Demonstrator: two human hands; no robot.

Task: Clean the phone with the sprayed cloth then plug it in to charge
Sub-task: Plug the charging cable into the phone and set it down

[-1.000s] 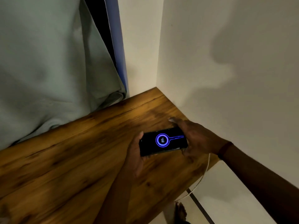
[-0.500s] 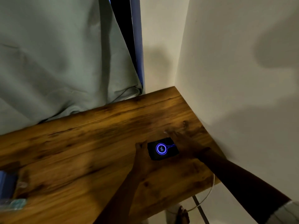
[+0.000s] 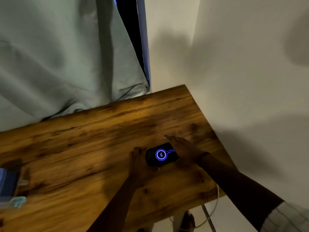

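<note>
The black phone (image 3: 160,154) lies low over the wooden table (image 3: 93,143) near its right end, screen up, with a blue charging ring and the number 68 lit. My left hand (image 3: 139,162) grips its left end. My right hand (image 3: 182,149) covers its right end, fingers stretched flat over the wood. A white charging cable (image 3: 215,205) hangs off the table's right edge below my right arm toward the floor; its plug end is hidden under my right hand. No cloth is clearly visible.
A pale green curtain (image 3: 58,61) hangs behind the table at the left. White walls (image 3: 242,72) form a corner at the table's right end. At the far left edge lie a blue object (image 3: 6,181) and a blurred clear bottle (image 3: 15,202). A table leg (image 3: 207,216) shows below.
The view has tilted and pulled back, so the phone and hands look lower and smaller. My right fingers have flattened onto the table. The blue object and bottle have come into view at left.
</note>
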